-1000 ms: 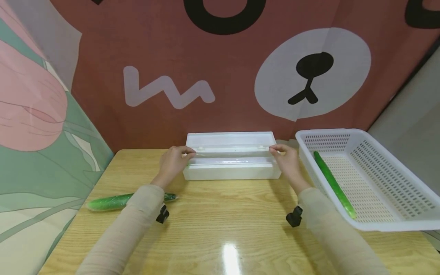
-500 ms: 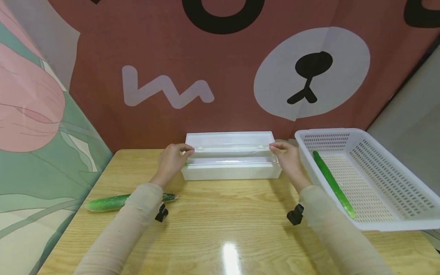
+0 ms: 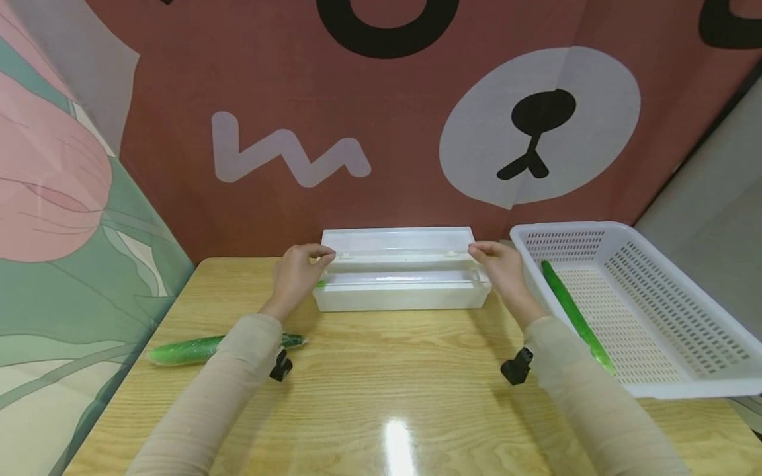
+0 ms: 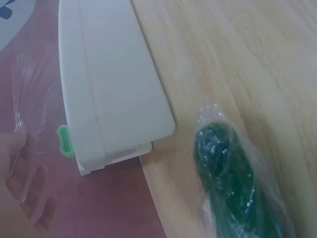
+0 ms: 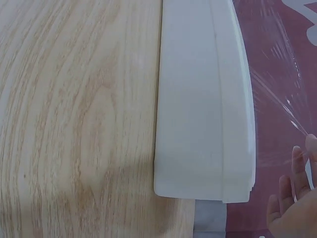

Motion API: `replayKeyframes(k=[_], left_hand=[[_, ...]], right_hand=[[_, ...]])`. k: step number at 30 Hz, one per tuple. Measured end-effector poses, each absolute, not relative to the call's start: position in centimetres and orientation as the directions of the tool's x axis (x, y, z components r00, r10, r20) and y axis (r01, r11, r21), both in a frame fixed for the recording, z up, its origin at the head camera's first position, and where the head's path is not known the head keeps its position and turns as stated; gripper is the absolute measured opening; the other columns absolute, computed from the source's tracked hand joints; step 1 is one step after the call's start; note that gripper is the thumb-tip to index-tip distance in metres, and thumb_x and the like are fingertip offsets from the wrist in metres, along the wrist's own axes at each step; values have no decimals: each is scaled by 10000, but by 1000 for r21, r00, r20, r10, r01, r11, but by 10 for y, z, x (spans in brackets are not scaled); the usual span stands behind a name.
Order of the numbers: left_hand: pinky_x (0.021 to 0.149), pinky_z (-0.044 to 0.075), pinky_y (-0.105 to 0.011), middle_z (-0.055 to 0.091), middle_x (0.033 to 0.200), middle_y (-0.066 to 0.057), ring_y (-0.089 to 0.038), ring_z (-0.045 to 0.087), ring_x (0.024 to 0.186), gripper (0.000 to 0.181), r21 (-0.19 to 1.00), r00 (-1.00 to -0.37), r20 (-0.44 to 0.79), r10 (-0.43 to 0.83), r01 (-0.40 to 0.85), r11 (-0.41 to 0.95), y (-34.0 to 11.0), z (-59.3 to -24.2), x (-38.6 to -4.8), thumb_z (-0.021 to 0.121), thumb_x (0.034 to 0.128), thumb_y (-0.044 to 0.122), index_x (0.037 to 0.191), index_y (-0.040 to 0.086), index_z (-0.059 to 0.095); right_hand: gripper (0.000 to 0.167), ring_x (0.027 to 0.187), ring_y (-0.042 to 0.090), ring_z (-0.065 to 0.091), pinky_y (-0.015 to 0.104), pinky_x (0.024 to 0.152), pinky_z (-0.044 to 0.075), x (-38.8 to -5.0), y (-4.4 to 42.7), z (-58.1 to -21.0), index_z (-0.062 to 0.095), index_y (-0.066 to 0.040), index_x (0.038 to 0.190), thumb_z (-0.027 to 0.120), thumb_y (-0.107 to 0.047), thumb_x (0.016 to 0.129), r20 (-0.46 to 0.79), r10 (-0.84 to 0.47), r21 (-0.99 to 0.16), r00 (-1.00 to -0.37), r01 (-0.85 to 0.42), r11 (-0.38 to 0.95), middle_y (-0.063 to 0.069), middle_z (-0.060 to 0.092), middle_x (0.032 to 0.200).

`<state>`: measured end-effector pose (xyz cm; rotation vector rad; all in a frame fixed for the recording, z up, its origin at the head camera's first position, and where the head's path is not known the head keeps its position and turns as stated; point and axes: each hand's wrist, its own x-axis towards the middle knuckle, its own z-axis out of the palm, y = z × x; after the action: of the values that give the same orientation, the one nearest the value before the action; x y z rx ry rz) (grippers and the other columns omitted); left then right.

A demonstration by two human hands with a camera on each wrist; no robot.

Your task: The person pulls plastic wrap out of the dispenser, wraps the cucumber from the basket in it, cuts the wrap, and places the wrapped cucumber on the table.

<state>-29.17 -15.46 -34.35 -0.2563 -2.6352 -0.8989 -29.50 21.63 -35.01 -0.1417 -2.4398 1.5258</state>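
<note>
Clear plastic wrap [image 4: 37, 94] is drawn up from a white wrap dispenser box [image 3: 401, 301] at the back of the table, its lid raised. My left hand [image 3: 294, 277] pinches one corner of the wrap between thumb and fingertip, above the box's left end. At the right end, my right hand [image 3: 503, 272] pinches the other corner, and the wrap [image 5: 285, 101] stretches in creases towards those fingertips. A small green tab [image 4: 64, 141] sticks out by the box's left end. The roll [image 3: 399, 276] shows inside the box.
A cucumber in plastic wrap [image 3: 190, 351] lies at left, partly behind the left forearm. A white perforated basket [image 3: 684, 389] stands at right with another cucumber [image 3: 571, 311] in it. A printed cloth [image 3: 286, 218] hangs right behind the table [image 3: 381, 370].
Both hands have risen slightly and spread a little apart, still pinching the wrap. The box, basket and cucumbers have stayed in place.
</note>
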Motion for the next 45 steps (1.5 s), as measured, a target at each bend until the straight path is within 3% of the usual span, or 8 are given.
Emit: replayKeyframes(k=[5, 9, 14, 23, 29, 34, 40, 45], left_hand=[[446, 309, -320, 726, 1064, -1, -201, 648, 869, 247, 579, -932, 360, 50, 264, 771, -155, -342, -291, 671, 955, 370, 1082, 184, 773], [464, 326, -312, 727, 1075, 9, -200, 657, 914, 250, 591, -933, 356, 47, 263, 763, -155, -340, -293, 666, 956, 383, 1081, 193, 770], [509, 408, -326, 734, 1033, 2, -199, 662, 923, 253, 594, -923, 383, 49, 286, 752, -155, -339, -295, 668, 956, 372, 1072, 172, 772], [496, 395, -314, 740, 993, -18, -187, 647, 792, 251, 595, -905, 424, 39, 311, 741, -154, -332, -295, 682, 947, 357, 1064, 157, 778], [433, 325, -312, 740, 1001, -9, -174, 632, 739, 242, 583, -903, 429, 24, 297, 756, -154, -327, -294, 678, 945, 375, 1057, 186, 778], [436, 349, -324, 741, 999, 1, -169, 647, 781, 217, 574, -894, 448, 16, 301, 762, -155, -321, -293, 684, 945, 372, 1037, 201, 782], [496, 414, -343, 740, 992, 13, -178, 660, 859, 203, 570, -893, 450, 11, 297, 766, -155, -317, -292, 691, 942, 366, 1042, 215, 782], [541, 437, -355, 740, 981, 22, -176, 660, 875, 202, 568, -890, 456, 5, 295, 768, -154, -313, -293, 693, 941, 365, 1049, 220, 783]], right_hand=[[374, 1114, 269, 592, 382, 985, 453, -294, 219, -346, 689, 9, 1189, 661, -295, 972, 146, 202, -897, -968, -44, 439, 182, 657, 1231], [369, 1157, 286, 575, 416, 1017, 439, -293, 220, -343, 679, 8, 1203, 658, -282, 976, 134, 198, -910, -971, -42, 412, 179, 650, 1246], [381, 1119, 219, 575, 391, 1008, 440, -293, 218, -341, 677, -20, 1209, 653, -318, 973, 131, 200, -926, -971, -47, 376, 107, 667, 1194], [361, 936, 72, 594, 244, 865, 463, -294, 216, -335, 700, -5, 1162, 684, -301, 955, 179, 227, -929, -957, -89, 358, -18, 700, 1016], [390, 903, 66, 597, 269, 845, 485, -294, 215, -331, 698, -7, 1154, 689, -334, 943, 202, 229, -924, -952, -108, 366, -22, 692, 1000], [368, 904, 58, 592, 290, 845, 498, -295, 215, -329, 699, -23, 1159, 678, -327, 953, 225, 219, -915, -949, -129, 383, -45, 688, 1003], [337, 918, 43, 594, 206, 806, 478, -295, 216, -327, 707, -31, 1159, 677, -300, 959, 252, 216, -907, -943, -152, 393, -54, 700, 1001], [359, 959, 54, 583, 244, 857, 469, -294, 217, -322, 698, -29, 1173, 671, -318, 960, 264, 207, -904, -942, -167, 393, -25, 689, 1037]])
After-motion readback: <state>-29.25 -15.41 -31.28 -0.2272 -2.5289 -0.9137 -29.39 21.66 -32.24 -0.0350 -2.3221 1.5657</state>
